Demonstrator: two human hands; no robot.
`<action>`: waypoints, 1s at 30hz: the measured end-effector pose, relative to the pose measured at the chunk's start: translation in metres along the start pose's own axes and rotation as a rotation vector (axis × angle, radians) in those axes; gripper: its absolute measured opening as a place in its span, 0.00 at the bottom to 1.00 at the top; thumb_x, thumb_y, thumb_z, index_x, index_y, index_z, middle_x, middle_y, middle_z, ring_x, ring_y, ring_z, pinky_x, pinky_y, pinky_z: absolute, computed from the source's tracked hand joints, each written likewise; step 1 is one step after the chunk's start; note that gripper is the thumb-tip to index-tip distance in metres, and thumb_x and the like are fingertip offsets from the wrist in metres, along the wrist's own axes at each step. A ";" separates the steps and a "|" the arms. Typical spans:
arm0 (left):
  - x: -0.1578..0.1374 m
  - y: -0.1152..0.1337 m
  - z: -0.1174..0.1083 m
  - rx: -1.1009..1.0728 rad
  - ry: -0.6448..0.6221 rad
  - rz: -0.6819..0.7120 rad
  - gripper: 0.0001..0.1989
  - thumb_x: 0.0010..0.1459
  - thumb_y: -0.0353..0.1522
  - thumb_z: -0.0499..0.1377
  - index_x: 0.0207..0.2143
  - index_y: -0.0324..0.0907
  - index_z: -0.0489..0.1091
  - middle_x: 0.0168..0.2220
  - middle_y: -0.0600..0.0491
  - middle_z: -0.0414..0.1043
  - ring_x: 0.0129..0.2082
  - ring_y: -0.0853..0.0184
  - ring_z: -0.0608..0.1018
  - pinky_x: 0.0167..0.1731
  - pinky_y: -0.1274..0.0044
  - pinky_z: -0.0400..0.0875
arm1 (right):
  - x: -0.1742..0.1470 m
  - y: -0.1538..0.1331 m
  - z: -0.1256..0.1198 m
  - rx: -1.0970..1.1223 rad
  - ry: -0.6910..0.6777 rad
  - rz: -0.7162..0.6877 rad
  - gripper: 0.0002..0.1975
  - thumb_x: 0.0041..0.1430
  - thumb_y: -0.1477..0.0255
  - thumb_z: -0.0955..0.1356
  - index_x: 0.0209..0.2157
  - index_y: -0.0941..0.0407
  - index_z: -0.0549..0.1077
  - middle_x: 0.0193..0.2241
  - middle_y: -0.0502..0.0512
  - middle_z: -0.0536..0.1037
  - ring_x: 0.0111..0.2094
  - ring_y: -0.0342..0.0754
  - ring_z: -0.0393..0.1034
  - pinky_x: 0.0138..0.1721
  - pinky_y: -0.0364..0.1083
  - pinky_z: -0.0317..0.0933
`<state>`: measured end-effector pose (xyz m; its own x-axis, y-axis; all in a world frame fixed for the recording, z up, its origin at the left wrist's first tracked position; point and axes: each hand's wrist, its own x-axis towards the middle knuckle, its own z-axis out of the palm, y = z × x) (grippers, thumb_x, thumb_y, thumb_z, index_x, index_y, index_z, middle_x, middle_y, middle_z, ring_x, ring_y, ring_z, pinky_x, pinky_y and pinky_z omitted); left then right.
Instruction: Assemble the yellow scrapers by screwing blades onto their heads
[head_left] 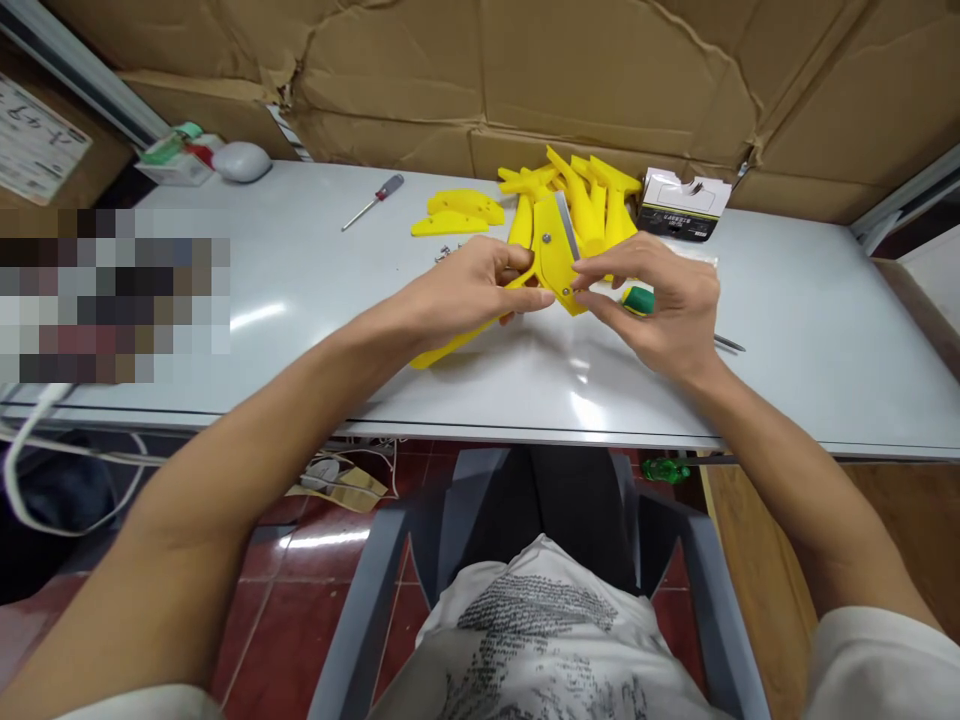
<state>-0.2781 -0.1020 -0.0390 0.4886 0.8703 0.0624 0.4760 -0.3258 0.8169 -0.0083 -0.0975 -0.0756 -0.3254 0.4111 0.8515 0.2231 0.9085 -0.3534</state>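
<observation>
My left hand (480, 285) is closed around a yellow plastic scraper (553, 250) and holds it a little above the table's front part. The scraper has a grey metal blade (568, 228) along its right edge and screws at the top and bottom of its head. Its long handle (454, 350) runs down to the left under my hand. My right hand (660, 300) pinches with thumb and forefinger at the lower right corner of the head; what sits between the fingertips is too small to make out. A green and yellow screwdriver (639, 300) lies partly hidden behind my right hand.
Several yellow handles (585, 195) are piled behind the scraper. Two yellow plates (457, 213) and loose screws (444, 253) lie left of them. Further left is another screwdriver (373, 202). A black and white package (684, 205) stands at the back right, before a cardboard wall (570, 70).
</observation>
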 end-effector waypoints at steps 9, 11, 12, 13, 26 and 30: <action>-0.005 0.015 0.004 0.022 0.003 -0.033 0.12 0.72 0.38 0.66 0.35 0.44 0.72 0.33 0.54 0.71 0.34 0.66 0.74 0.37 0.73 0.68 | -0.003 0.000 0.004 -0.036 -0.056 -0.019 0.09 0.81 0.71 0.76 0.57 0.48 0.90 0.41 0.52 0.93 0.41 0.54 0.84 0.45 0.57 0.79; -0.005 0.016 0.004 0.004 0.003 -0.053 0.12 0.71 0.39 0.67 0.35 0.44 0.73 0.34 0.53 0.71 0.34 0.65 0.74 0.38 0.73 0.68 | -0.003 0.000 0.004 -0.056 -0.077 0.006 0.10 0.82 0.69 0.75 0.58 0.48 0.89 0.41 0.52 0.92 0.43 0.55 0.85 0.43 0.56 0.78; -0.005 0.016 0.004 0.000 0.003 -0.061 0.12 0.70 0.39 0.67 0.35 0.44 0.73 0.34 0.53 0.71 0.34 0.65 0.74 0.38 0.73 0.68 | -0.004 0.000 0.004 -0.067 -0.085 0.017 0.11 0.82 0.68 0.75 0.59 0.48 0.88 0.42 0.53 0.92 0.43 0.55 0.85 0.43 0.56 0.78; -0.005 0.017 0.003 -0.004 0.003 -0.070 0.12 0.70 0.39 0.68 0.35 0.44 0.73 0.34 0.54 0.71 0.34 0.65 0.74 0.39 0.73 0.67 | -0.004 0.001 0.003 -0.077 -0.091 0.022 0.11 0.82 0.67 0.75 0.60 0.48 0.88 0.42 0.53 0.92 0.44 0.55 0.84 0.43 0.56 0.78; -0.006 0.017 0.003 -0.058 0.004 -0.037 0.12 0.70 0.41 0.69 0.36 0.44 0.76 0.34 0.54 0.72 0.34 0.65 0.73 0.38 0.70 0.68 | -0.005 -0.004 -0.001 -0.100 -0.091 0.177 0.11 0.81 0.56 0.79 0.45 0.47 0.92 0.48 0.61 0.84 0.49 0.59 0.81 0.45 0.58 0.80; -0.003 -0.003 0.002 0.126 0.035 0.194 0.16 0.77 0.46 0.66 0.37 0.47 0.78 0.32 0.53 0.74 0.33 0.63 0.73 0.37 0.68 0.71 | -0.004 -0.003 -0.001 -0.098 -0.113 0.277 0.10 0.78 0.56 0.82 0.44 0.46 0.92 0.49 0.60 0.86 0.46 0.58 0.80 0.45 0.59 0.82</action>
<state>-0.2794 -0.1040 -0.0431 0.5552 0.7983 0.2333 0.4640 -0.5301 0.7097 -0.0068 -0.1024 -0.0779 -0.3383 0.6529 0.6777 0.4031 0.7513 -0.5225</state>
